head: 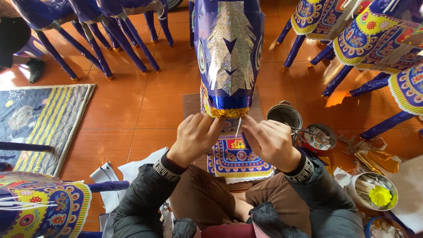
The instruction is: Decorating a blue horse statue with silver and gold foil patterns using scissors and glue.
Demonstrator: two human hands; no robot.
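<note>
A blue paper horse head (229, 53) with a silver glitter face panel and a gold-trimmed muzzle (227, 112) stands in front of me. My left hand (195, 137) presses its fingertips against the gold trim from the left. My right hand (269, 141) pinches a thin white strip (238, 125) just below the muzzle. A patterned blue, yellow and red paper sheet (235, 156) lies under both hands on my lap.
Several blue paper horse figures stand on the orange tile floor (132, 105) at back left and right. A small metal pot (285, 115), a bowl (319, 137), a tin with a yellow flower (374, 191) and gold foil scraps (374, 161) lie right. A rug (39, 123) lies left.
</note>
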